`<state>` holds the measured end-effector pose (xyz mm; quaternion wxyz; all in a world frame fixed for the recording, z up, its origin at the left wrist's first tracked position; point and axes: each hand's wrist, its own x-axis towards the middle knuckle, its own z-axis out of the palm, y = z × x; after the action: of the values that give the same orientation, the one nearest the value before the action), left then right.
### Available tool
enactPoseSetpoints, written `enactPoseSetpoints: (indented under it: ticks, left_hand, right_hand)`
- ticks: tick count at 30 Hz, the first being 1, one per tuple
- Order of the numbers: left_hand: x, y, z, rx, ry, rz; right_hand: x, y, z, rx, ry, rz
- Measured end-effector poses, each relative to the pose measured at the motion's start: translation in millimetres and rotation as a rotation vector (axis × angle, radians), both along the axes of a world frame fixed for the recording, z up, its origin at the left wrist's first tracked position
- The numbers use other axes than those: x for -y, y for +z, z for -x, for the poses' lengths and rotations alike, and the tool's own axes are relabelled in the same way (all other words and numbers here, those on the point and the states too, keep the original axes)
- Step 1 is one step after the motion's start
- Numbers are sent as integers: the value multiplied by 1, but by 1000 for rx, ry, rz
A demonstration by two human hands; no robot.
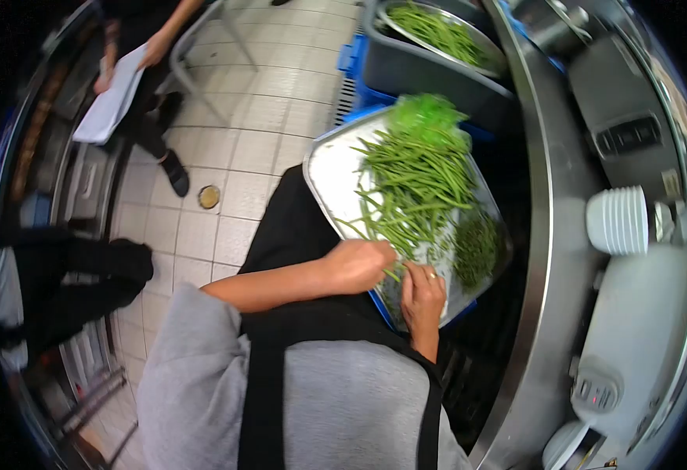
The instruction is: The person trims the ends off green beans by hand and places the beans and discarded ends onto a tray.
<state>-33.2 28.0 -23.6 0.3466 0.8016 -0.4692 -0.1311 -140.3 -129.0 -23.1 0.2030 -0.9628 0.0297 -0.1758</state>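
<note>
A metal tray [332, 176] lies across my lap, with a heap of green beans [418, 176] spread over it. My left hand [361, 265] is closed round a few green beans near the tray's front edge. Close beside it, my right hand [424, 294] pinches at the ends of these beans, fingers together; the exact grip is partly hidden. A dark green pile of small trimmed bits [477, 249] lies on the tray's right side. At the far end sits a crumpled green plastic bag [428, 117].
Beyond the tray, a grey bin [437, 82] holds a metal bowl [500, 63] of beans. A steel counter [571, 196] along the right carries stacked white bowls [618, 221]. Another person holds white papers [114, 98] at upper left, near a metal chair [191, 59].
</note>
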Motion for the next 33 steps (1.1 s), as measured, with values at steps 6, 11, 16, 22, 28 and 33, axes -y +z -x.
enactPoseSetpoints:
  ticks: [6, 11, 16, 22, 28, 33]
  left_hand:
    - [7, -1, 6, -164, -83, 47]
    - [5, 4, 11, -440, -135, 102]
    - [11, -15, -7, -825, 168, 344]
    - [12, -21, -5, -809, 254, 460]
    - [9, -14, -3, -818, 232, 475]
    - [5, 4, 0, -471, 108, 561]
  right_hand:
    - [4, -7, 9, -34, -92, -183]
    - [27, -23, 13, 12, -355, -689]
    - [15, -13, 10, -83, -215, -645]
    - [-2, -5, 6, -285, -89, -793]
    - [4, -14, 11, -221, -91, -1053]
    - [16, -27, 10, -121, -145, -1426]
